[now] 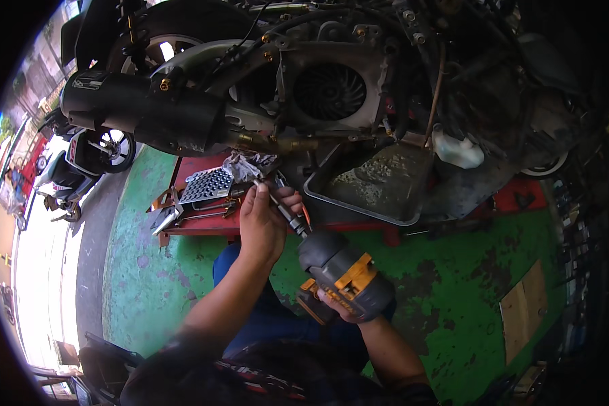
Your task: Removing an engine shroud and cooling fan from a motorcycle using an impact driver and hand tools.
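Note:
My right hand (340, 306) is wrapped around the grip of a black and yellow cordless impact wrench (331, 254), which points up and to the left. A metal socket extension (289, 218) runs from the wrench's nose. Near the far end of the extension, the fingers of my left hand (264, 213) are closed on it; what sits at its tip is small and partly hidden by them. Just beyond my left hand lie a crumpled grey rag (247, 164) and a metal plate with rows of holes (208, 185).
A partly dismantled motorcycle with an exposed cooling fan (329, 91) and black muffler (142, 111) stands ahead on a red lift (196, 230). A grey drip tray (386, 218) sits below the engine. Cardboard (523, 314) lies on the green floor; a parked scooter (81, 159) is at left.

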{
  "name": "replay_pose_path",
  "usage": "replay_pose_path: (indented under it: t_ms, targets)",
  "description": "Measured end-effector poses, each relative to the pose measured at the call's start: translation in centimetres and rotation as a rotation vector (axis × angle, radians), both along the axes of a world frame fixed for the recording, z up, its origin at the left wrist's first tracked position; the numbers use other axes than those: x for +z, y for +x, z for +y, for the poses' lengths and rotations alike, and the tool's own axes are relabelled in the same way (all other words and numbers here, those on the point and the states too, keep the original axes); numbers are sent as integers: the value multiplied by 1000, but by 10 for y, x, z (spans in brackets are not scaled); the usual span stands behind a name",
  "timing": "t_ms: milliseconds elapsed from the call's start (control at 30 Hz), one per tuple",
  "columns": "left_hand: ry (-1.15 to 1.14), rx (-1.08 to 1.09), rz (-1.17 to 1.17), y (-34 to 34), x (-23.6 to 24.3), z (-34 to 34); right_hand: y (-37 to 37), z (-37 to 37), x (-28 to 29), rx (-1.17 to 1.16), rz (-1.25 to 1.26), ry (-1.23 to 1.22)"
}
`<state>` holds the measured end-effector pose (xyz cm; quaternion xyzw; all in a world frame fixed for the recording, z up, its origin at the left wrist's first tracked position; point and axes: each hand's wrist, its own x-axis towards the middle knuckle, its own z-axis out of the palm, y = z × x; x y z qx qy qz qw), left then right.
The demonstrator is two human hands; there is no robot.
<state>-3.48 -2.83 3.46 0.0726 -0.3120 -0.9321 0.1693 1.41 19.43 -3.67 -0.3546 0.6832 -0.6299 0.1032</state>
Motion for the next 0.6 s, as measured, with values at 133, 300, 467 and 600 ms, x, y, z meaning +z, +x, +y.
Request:
replay_pose_path:
  t_ms: [133,300,467,600]
  targets:
    - [-63,26,179,-3,27,19,2,-9,25,202,-672,-439]
    - [-105,-102,149,2,49,21,10,-23,42,209,-780,-623]
    - [-97,-336,-51,12,51,29,12,-29,14,-91,-96,-200]
    - [-54,-440,-135,4,48,23,5,-42,-13,732,-1309,-1248]
